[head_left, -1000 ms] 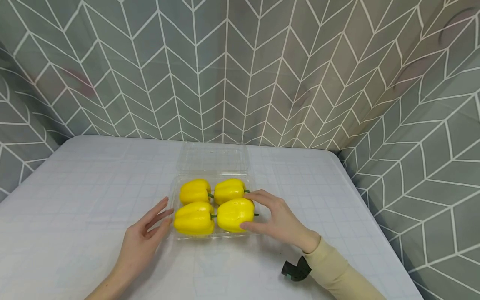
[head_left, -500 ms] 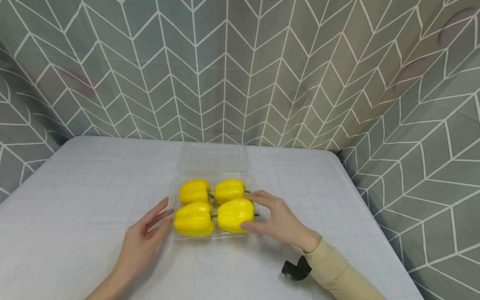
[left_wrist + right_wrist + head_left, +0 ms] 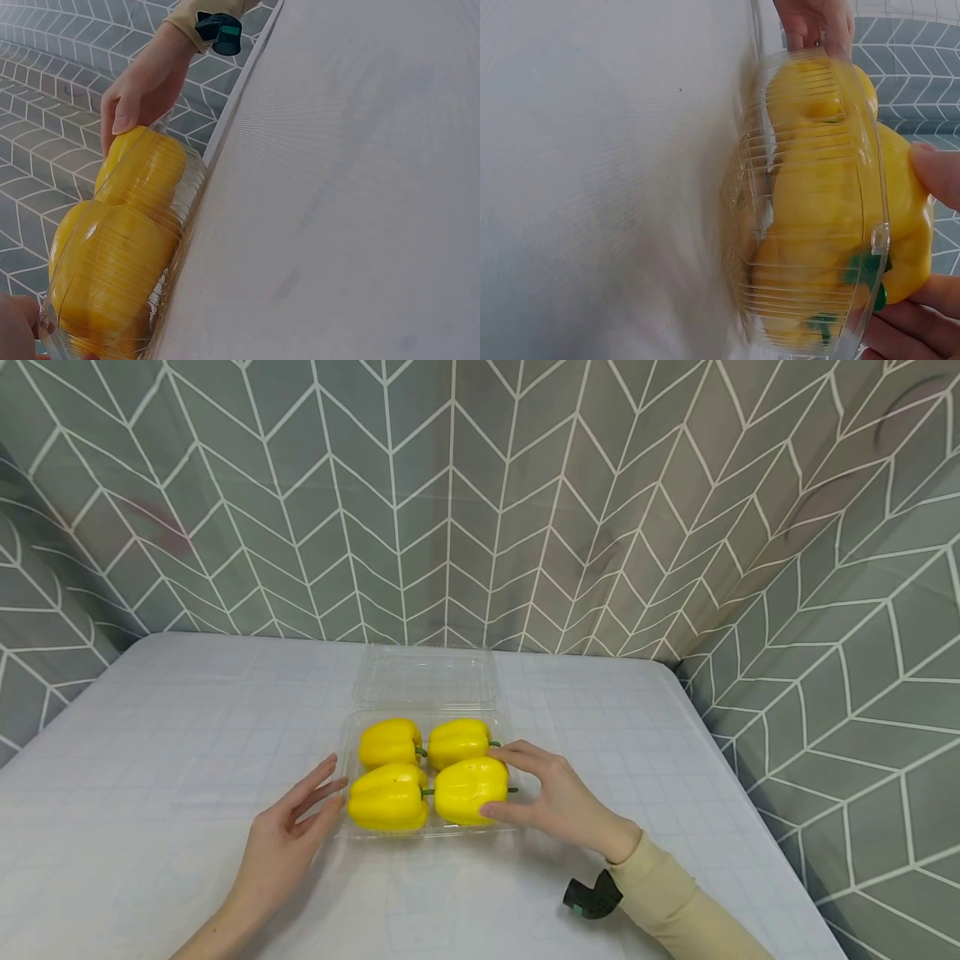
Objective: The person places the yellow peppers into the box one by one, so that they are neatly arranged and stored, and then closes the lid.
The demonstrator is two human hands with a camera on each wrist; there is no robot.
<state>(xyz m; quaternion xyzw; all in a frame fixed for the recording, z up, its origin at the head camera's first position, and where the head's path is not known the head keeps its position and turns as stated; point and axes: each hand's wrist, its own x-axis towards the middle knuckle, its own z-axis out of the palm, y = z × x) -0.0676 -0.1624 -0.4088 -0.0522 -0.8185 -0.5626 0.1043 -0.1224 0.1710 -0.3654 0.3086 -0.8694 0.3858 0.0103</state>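
Several yellow bell peppers lie in two rows in a clear plastic clamshell container [image 3: 465, 830]. My right hand [image 3: 566, 797] holds the near right bell pepper [image 3: 468, 792] by its right end, thumb on the near side and fingers on the far side. In the right wrist view, that bell pepper [image 3: 904, 202] rises above the container's rim, its green stem [image 3: 866, 268] towards my fingers. My left hand [image 3: 281, 839] rests its extended fingertips against the container's left side, beside the near left bell pepper [image 3: 387, 797]. Behind sit two further bell peppers [image 3: 390, 742].
The container's clear lid [image 3: 426, 677] lies folded back towards the rear of the white-covered table [image 3: 225, 718]. A patterned grey curtain [image 3: 450, 502] stands behind and at the sides. A black device [image 3: 592, 895] sits at my right wrist, beside the beige sleeve [image 3: 675, 902].
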